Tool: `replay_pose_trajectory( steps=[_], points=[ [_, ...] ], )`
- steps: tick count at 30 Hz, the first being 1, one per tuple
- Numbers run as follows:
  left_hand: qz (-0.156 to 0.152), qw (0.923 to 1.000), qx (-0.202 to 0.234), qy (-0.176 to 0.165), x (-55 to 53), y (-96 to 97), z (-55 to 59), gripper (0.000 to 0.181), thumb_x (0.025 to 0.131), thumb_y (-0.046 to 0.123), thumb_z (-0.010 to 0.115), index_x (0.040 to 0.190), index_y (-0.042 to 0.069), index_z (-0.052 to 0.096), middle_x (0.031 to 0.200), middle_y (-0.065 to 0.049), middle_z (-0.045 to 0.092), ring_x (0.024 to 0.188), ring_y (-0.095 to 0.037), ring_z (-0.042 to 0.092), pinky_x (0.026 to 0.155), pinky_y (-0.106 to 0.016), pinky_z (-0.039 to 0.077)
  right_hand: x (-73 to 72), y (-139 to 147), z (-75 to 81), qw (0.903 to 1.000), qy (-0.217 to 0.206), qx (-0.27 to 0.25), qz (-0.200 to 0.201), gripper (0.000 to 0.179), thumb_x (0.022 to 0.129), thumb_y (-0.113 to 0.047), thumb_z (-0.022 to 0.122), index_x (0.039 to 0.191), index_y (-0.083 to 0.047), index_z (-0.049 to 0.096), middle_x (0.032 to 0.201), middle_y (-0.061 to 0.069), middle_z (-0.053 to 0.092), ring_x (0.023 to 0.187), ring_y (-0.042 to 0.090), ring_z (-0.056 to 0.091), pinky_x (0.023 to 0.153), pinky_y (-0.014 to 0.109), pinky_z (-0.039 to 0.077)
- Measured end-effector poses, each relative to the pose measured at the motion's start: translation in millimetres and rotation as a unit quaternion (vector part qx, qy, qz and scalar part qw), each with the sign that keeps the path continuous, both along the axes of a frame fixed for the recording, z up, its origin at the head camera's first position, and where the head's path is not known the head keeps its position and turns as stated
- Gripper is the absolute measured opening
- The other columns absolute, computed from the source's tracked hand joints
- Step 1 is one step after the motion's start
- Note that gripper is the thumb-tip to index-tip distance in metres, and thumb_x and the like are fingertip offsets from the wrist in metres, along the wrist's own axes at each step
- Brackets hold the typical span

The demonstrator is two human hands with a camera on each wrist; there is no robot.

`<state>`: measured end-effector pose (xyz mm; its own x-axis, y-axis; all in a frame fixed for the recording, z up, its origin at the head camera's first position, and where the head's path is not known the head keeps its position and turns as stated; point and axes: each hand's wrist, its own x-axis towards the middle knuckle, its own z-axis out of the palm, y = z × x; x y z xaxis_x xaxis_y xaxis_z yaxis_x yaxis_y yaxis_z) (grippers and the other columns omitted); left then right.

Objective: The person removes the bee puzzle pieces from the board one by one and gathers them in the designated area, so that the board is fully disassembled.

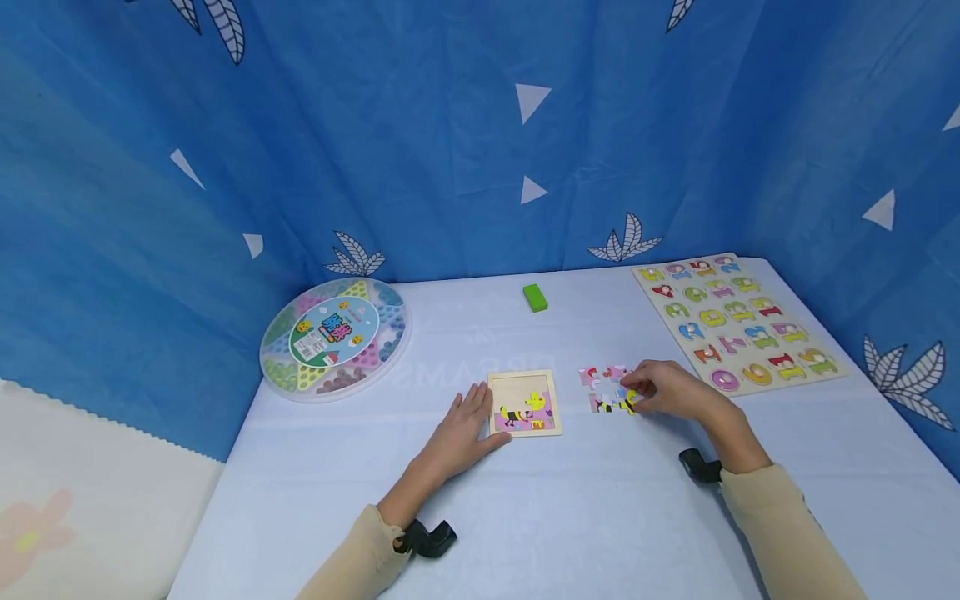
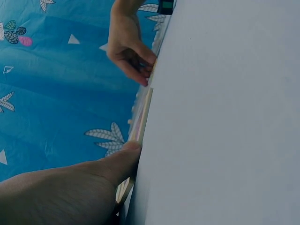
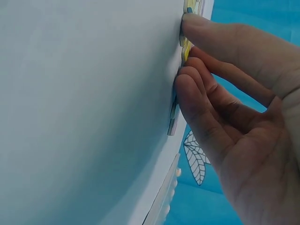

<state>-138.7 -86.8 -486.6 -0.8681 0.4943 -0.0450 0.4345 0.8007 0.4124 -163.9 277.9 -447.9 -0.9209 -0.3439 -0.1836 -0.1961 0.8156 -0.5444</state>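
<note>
A square wooden puzzle tray (image 1: 522, 377) lies on the table, with a picture of a yellow bear and a bee in its lower part and bare wood above. My left hand (image 1: 462, 429) rests at the tray's lower left corner, fingers along its left side and thumb at the bottom edge. Right of the tray lies a group of loose jigsaw pieces (image 1: 600, 385), pink, yellow and black. Over their right side, my right hand (image 1: 667, 389) has its thumb and curled fingers round a jigsaw piece (image 3: 186, 50), low at the table; the fingers partly hide it.
A round, clear-lidded bead box (image 1: 273, 354) stands at the back left. One green block (image 1: 536, 297) lies at the back middle. On the right lies a wooden board (image 1: 813, 379) with colourful number pieces. Blue patterned cloth (image 1: 465, 167) hangs behind the white-covered table (image 1: 570, 517).
</note>
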Motion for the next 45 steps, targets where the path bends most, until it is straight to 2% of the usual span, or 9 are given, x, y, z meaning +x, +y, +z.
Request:
replay_pose_trajectory(
  steps=[6, 11, 16, 22, 28, 31, 45],
  points=[
    [-0.001, 1.0, 0.0, -0.004, -0.8, -0.1, -0.8, 0.085, 0.093, 0.052, 0.059, 0.15, -0.004, 0.029, 0.16, -0.017, 0.025, 0.151, -0.03, 0.02, 0.122, -0.048, 0.019, 1.7, -2, 2.7, 0.9999, -0.001, 0.005, -0.009, 0.038, 0.078, -0.007, 0.08, 0.115, -0.002, 0.071, 0.095, 0.002, 0.067, 0.084, 0.015, 0.054, 0.075, 0.025, 0.053],
    [0.001, 1.0, -0.002, -0.006, -1.1, -0.6, -0.8, 0.085, 0.093, 0.052, 0.059, 0.15, -0.003, 0.029, 0.16, -0.016, 0.024, 0.151, -0.029, 0.02, 0.122, -0.048, 0.019, 0.3, -16, 7.1, 0.9999, 0.005, 0.001, -0.014, 0.041, 0.077, -0.011, 0.082, 0.116, -0.002, 0.071, 0.1, 0.004, 0.07, 0.085, 0.017, 0.056, 0.075, 0.028, 0.053],
    [-0.003, 0.9999, -0.007, -0.008, -1.6, -0.8, -0.6, 0.086, 0.093, 0.053, 0.057, 0.151, -0.003, 0.028, 0.16, -0.017, 0.023, 0.151, -0.029, 0.019, 0.122, -0.048, 0.019, -4.8, -37, 7.3, 0.9999, 0.013, -0.01, -0.004, 0.041, 0.078, -0.015, 0.082, 0.116, -0.003, 0.071, 0.098, 0.003, 0.069, 0.084, 0.016, 0.055, 0.073, 0.026, 0.052],
    [-0.006, 0.9999, -0.007, -0.01, -2.6, -1.6, -0.9, 0.086, 0.093, 0.054, 0.056, 0.151, -0.003, 0.027, 0.161, -0.016, 0.022, 0.151, -0.029, 0.018, 0.123, -0.048, 0.018, -8.8, -61, 6.0, 0.9995, 0.017, -0.026, 0.005, 0.042, 0.079, -0.021, 0.082, 0.118, -0.009, 0.071, 0.103, 0.0, 0.07, 0.088, 0.015, 0.057, 0.076, 0.026, 0.052],
    [-0.005, 0.9999, -0.008, -0.012, -2.3, -1.6, -0.4, 0.085, 0.094, 0.053, 0.056, 0.151, -0.003, 0.027, 0.161, -0.017, 0.022, 0.151, -0.029, 0.018, 0.123, -0.048, 0.017, -14.1, -87, 5.8, 0.9981, 0.019, -0.045, 0.039, 0.042, 0.078, -0.019, 0.082, 0.118, -0.008, 0.071, 0.104, 0.001, 0.07, 0.089, 0.015, 0.057, 0.08, 0.028, 0.053],
    [-0.004, 0.9997, -0.015, -0.017, -1.9, -1.1, -0.8, 0.086, 0.094, 0.054, 0.056, 0.151, -0.002, 0.026, 0.161, -0.016, 0.021, 0.152, -0.028, 0.017, 0.123, -0.047, 0.017, -16.8, -98, 5.9, 0.998, 0.012, -0.045, 0.044, 0.043, 0.078, -0.02, 0.083, 0.118, -0.009, 0.071, 0.104, 0.0, 0.069, 0.089, 0.015, 0.057, 0.081, 0.029, 0.053],
    [-0.003, 0.9996, -0.025, -0.013, -1.6, -0.6, -0.5, 0.086, 0.094, 0.056, 0.054, 0.152, -0.002, 0.026, 0.161, -0.014, 0.022, 0.152, -0.027, 0.017, 0.123, -0.046, 0.017, -22.6, -122, 2.9, 0.9974, -0.006, -0.022, 0.068, 0.043, 0.076, -0.021, 0.084, 0.115, -0.009, 0.072, 0.097, -0.003, 0.066, 0.086, 0.014, 0.055, 0.081, 0.026, 0.052]
  ],
)
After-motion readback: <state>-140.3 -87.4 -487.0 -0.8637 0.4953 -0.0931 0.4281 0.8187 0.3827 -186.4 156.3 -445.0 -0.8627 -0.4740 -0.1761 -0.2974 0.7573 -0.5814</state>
